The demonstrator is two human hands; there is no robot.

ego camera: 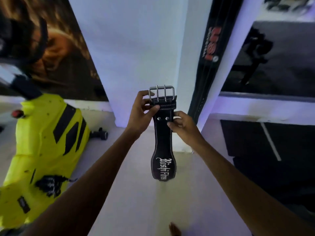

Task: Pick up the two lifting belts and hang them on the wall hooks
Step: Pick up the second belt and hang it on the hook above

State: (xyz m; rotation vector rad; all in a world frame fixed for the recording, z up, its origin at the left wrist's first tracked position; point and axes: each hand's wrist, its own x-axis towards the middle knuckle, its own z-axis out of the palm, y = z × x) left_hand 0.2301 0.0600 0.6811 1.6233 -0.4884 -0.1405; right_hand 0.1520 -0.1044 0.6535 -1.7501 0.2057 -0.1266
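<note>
A black leather lifting belt (162,142) with white stitching and white lettering hangs straight down in front of a white pillar (136,48). Its steel double-prong buckle (161,92) is at the top. My left hand (143,111) pinches the belt's upper left edge just under the buckle. My right hand (182,125) grips the right edge beside the two rivets. A second black belt (209,53) with a red logo hangs flat against the pillar's right side, higher up. No hook is visible.
A bright yellow punching bag (46,147) with black patches lies on the floor at left, a small dark dumbbell (100,133) beside it. A large poster (56,48) covers the left wall. Dark mats (272,150) lie at right. A bare foot (173,229) shows at the bottom.
</note>
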